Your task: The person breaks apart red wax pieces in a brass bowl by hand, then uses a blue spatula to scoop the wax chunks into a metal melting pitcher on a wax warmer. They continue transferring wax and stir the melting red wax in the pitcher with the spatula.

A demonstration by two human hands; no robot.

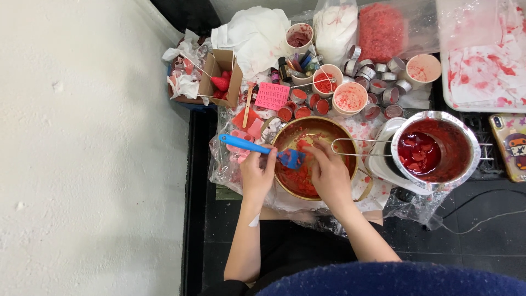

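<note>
The left hand (257,174) gripped a blue silicone spatula (257,148); the right hand (329,172), fingers curled, touched red wax inside the round brass-coloured bowl (342,137). Scraping firmly along the wall seemed best.

Glossy metal bowl (334,129), plastic spatula (257,147)

Soft, even light fills the scene, bright enough that the pale wall (93,148) on the left looks nearly washed out. Shadows are faint and short; the dark floor (482,230) at the lower right stays dim. Small glints sit on the rim of the steel pot (466,131) and the gold bowl (329,123). Focus is fairly sharp at centre, with slight softness and bending toward the edges.
</note>
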